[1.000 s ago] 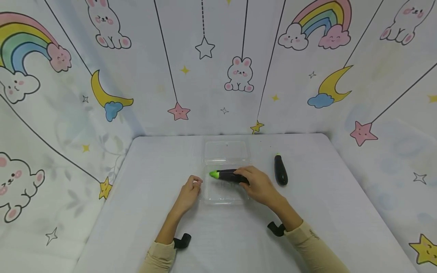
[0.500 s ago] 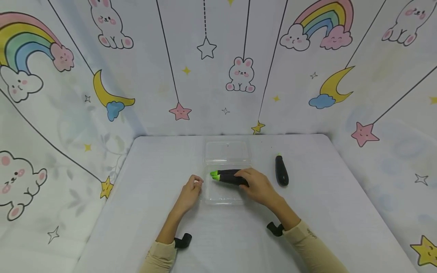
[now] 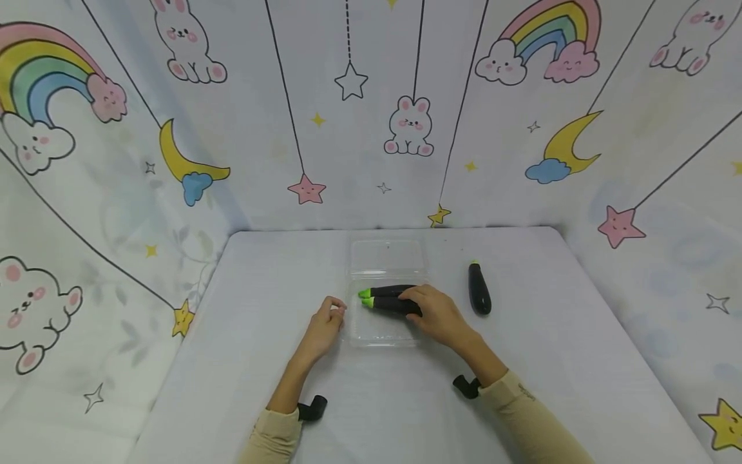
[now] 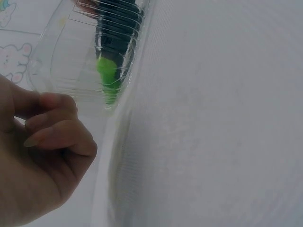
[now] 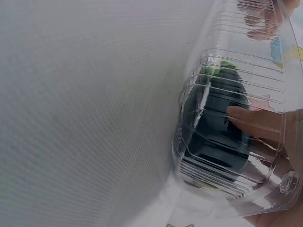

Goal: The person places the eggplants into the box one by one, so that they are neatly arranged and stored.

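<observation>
A clear plastic box (image 3: 377, 333) with its lid folded back lies on the white table. Two dark eggplants with green stem ends lie side by side in it, a rear eggplant (image 3: 388, 290) and a front eggplant (image 3: 387, 305). My right hand (image 3: 442, 317) reaches in over the right wall and holds the front eggplant; the thumb shows against it through the plastic in the right wrist view. At the box's left side, my left hand (image 3: 322, 327) pinches the rim between thumb and curled forefinger, as the left wrist view shows.
To the right of the box lies a third eggplant (image 3: 479, 290), its stem end pointing away. The open lid (image 3: 387, 258) stretches toward the back edge of the table. Behind stands a cloth backdrop (image 3: 249, 116) printed with rabbits, stars and rainbows.
The front eggplant has come down from above the rear one to lie beside it, with my right hand still on it. My left hand has stayed at the rim.
</observation>
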{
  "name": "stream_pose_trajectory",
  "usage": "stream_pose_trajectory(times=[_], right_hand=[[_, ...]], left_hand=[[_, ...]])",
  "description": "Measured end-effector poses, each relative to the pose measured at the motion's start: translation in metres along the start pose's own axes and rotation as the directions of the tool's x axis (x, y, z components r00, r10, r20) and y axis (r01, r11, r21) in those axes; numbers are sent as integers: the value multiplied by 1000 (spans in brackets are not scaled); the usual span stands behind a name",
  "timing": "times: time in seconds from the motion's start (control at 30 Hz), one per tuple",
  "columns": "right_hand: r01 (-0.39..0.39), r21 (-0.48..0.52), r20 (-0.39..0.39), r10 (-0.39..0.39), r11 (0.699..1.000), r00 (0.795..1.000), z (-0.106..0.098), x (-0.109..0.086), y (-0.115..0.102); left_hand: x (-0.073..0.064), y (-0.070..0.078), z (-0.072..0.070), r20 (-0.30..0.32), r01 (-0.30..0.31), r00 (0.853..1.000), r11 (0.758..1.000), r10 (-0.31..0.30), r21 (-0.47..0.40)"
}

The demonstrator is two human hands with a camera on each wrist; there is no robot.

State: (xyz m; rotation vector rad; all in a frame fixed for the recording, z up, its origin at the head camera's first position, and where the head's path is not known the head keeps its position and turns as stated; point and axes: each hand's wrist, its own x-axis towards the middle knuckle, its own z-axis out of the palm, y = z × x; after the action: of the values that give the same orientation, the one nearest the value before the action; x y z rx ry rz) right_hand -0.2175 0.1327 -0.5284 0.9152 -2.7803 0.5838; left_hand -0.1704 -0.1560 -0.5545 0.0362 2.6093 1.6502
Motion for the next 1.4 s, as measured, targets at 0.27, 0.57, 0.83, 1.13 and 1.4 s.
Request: stream_pose_trajectory(times=[0.27,0.57,0.83,1.13,1.4], right_hand=[[24,4,6,-24,1000,1000,2,2,3],[25,-3,23,-25,1000,999,6,3,5],[36,-44,33,-34,998,999,9,5,6],[29,-46,16,-28,999,999,8,4,6],[-6,-12,-13,6,1000,1000,3,-1,5]], left_hand=[[1,-1,0,3,-3,1000,1000,3,2],[0,-3,0,12,-9,1000,1000,9,1],[0,-2,0,15,-19,1000,1000,18,15],[0,-2,0,16,-21,1000,1000,21,6],[0,-1,0,11,-14,1000,1000,14,10]])
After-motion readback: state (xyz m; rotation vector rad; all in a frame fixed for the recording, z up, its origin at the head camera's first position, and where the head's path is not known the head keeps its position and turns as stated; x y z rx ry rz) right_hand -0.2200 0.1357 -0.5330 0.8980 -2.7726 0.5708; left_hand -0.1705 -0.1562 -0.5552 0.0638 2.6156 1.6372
